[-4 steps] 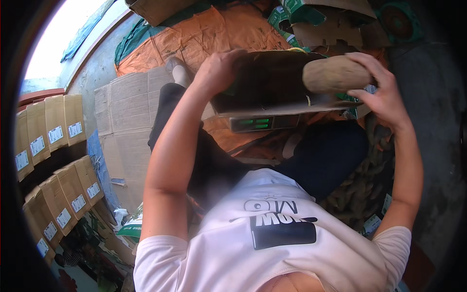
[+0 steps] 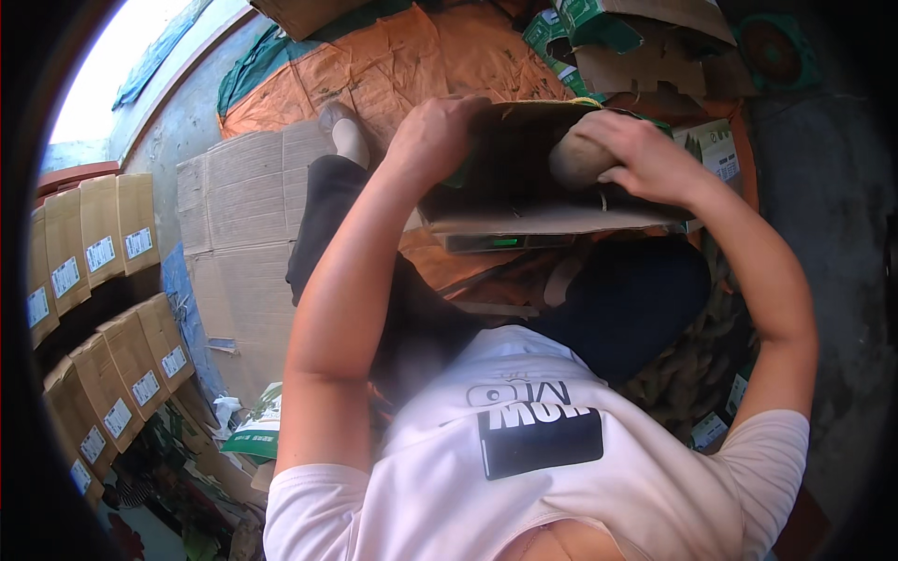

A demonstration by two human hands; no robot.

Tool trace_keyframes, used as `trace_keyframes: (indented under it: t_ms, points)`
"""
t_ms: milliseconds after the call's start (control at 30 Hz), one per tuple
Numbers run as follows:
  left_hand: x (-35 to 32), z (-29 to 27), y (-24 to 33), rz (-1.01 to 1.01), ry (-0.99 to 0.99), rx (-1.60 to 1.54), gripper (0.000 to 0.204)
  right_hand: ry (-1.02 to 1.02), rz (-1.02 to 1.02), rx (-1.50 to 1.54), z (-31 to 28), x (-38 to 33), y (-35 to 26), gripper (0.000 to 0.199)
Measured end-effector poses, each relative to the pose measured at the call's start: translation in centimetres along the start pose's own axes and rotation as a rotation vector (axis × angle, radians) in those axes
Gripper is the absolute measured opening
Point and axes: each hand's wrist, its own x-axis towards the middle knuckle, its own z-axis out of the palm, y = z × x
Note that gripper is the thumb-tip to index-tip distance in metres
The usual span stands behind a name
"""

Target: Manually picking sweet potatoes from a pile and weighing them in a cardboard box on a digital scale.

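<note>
Left grip [image 2: 432,138]: closed over the near-left edge of the box [image 2: 524,187], fingers curled past the rim, thumb side up.
Right grip [image 2: 645,154]: wrapped round a tuber [image 2: 575,159], brown and oblong, palm on top, fingertips hidden behind it.
Tuber place: just inside the open box, at its right side, touching or nearly touching the inner wall; cannot tell which.
Box place: held up over the lap, tilted, open mouth toward the head, a scale [image 2: 505,241] with a green readout just beneath its lower flap.
Risk, tilt: held at one edge only, so likely to tip or twist if weight drops in at the right.
Risk, flap: lower cardboard flap looks soft and bent; could fold and spill onto the scale.
Risk, drop: rounded tuber under a top-down grip; could roll out over the rim if let go too high.
Edges: box rim close on both sides of the right grip; little slack there.
Room left: flattened cardboard [image 2: 243,243] on the floor, fairly open.
Room right: heap of more tubers [image 2: 697,365] near the knee, crowded.
Room ahead: orange sheet [image 2: 374,70] and torn cartons [image 2: 645,37], cluttered.
</note>
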Motion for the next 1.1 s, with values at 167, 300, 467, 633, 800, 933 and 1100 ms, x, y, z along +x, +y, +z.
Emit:
trace_keyframes:
  t_ms: [167, 300, 467, 633, 800, 933, 1100]
  points:
    - [0.3, -0.2, 0.5, -0.071, -0.080, 0.018, 0.052, -0.650, -0.001, -0.440, 8.7, 5.1, 3.5, 0.041]
    - [0.6, 0.1, 0.3, -0.074, -0.090, 0.051, 0.052, -0.981, 0.029, -0.567, 13.6, 7.6, 5.3, 0.053]
    - [0.5, 0.0, -0.3, 0.006, -0.015, 0.011, 0.054, -0.764, 0.149, -0.149, 7.4, 6.8, 4.3, 0.046]
    - [0.6, 0.4, -0.6, -0.002, 0.020, -0.044, 0.049, -0.026, 0.209, 0.289, -1.8, -0.7, 1.0, 0.026]
    - [1.0, 1.2, -3.0, 0.152, 0.179, -0.126, 0.045, 0.741, 0.642, 0.453, -3.8, -17.7, 2.4, 0.011]
    - [0.8, 1.0, -6.1, 0.078, 0.323, -0.151, 0.040, 0.953, 1.024, 0.364, 4.5, -33.3, 3.5, 0.007]
    - [0.7, -1.3, -10.7, 0.081, 0.413, -0.164, 0.032, 0.704, 1.231, 0.242, 20.1, -47.3, 0.4, 0.015]
